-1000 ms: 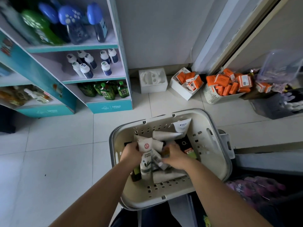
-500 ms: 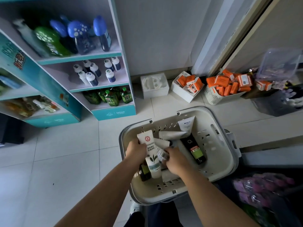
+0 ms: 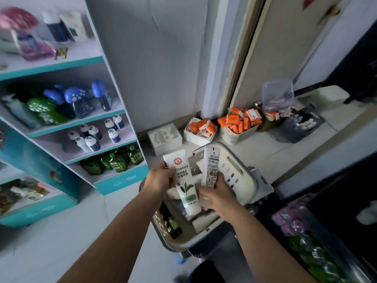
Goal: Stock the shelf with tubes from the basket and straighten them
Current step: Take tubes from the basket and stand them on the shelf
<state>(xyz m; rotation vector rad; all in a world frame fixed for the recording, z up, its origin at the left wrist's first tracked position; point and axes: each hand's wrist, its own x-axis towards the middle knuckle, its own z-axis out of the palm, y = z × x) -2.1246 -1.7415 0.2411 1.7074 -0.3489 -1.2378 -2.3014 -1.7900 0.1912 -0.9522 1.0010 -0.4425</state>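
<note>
Several rows of bottles (image 3: 89, 139) fill the teal-edged shelf (image 3: 85, 119) on the left. Just right of its foot sits the cream basket (image 3: 252, 180), with a dark bottle (image 3: 174, 227) lying near its left wall. Above the basket, the left hand (image 3: 159, 180) grips a white leaf tube (image 3: 184, 180), slightly tilted with its crimped end up. The right hand (image 3: 219, 198) grips a second tube (image 3: 211, 166), also crimp-up, just beside the first.
</note>
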